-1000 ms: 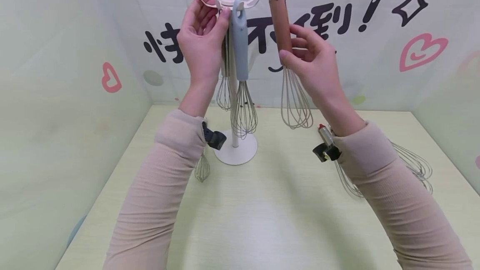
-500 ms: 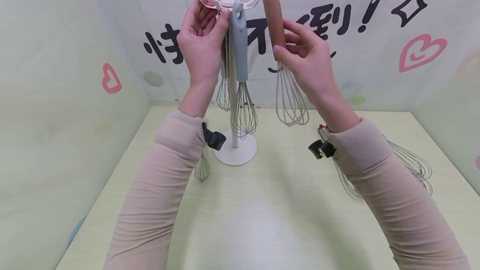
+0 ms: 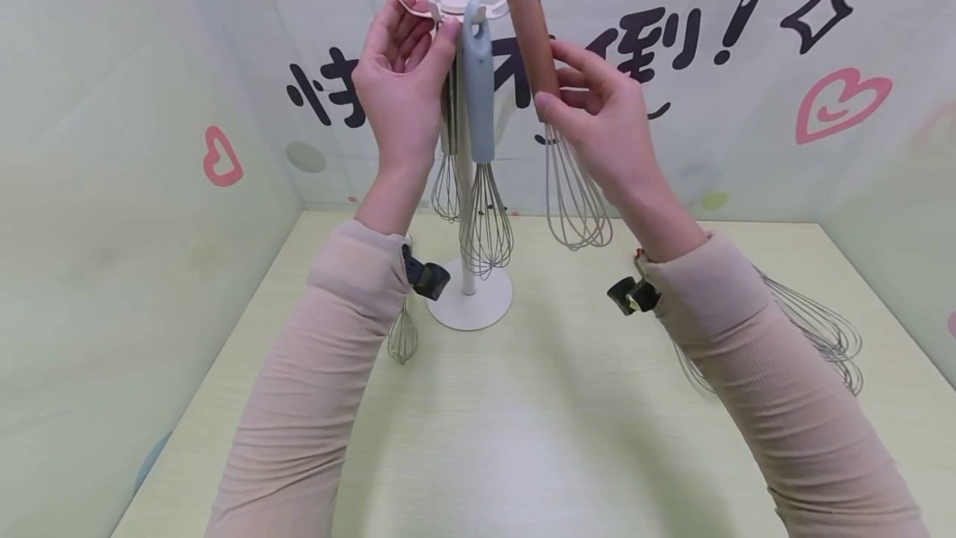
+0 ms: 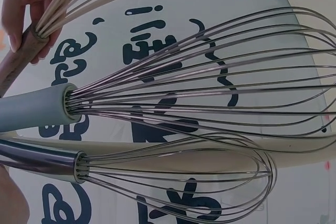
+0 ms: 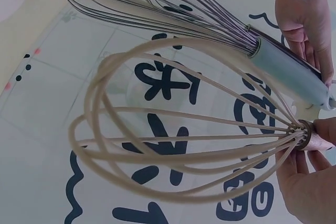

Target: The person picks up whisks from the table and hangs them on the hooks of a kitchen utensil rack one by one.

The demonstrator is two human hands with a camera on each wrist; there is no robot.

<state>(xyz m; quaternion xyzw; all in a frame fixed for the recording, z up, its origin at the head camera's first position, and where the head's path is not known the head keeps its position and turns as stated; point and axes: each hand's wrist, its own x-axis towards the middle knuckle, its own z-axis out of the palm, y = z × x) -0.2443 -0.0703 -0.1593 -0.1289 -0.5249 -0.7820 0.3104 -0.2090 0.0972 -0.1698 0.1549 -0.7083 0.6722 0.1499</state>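
Note:
My right hand [image 3: 608, 119] pinches the lower handle of a whisk with a brown wooden handle [image 3: 532, 40], thumb in front and fingers behind. This whisk is nearly upright, its pale wire loops [image 5: 184, 156] hanging down. A white hanging stand [image 3: 469, 310] carries upturned hooks, and the wooden handle's top overlaps its right hooks in the head view. My left hand [image 3: 403, 98] holds the stand's top, its fingers bent at the left hook and its thumb near the hub. From the stand hang a light-blue-handled whisk [image 3: 480, 98] and a metal-handled whisk [image 4: 42, 161], the latter partly hidden in the head view.
On the table [image 3: 523, 438], a small whisk [image 3: 402, 339] lies left of the stand's base. Large wire whisks [image 3: 821, 330] lie at the right, partly covered by my right sleeve. A printed cloth [image 3: 747, 131] rises behind the table.
My right hand has moved left with the wooden-handled whisk, bringing its handle top close to the stand's right hooks. My left hand and the hanging whisks have stayed in place.

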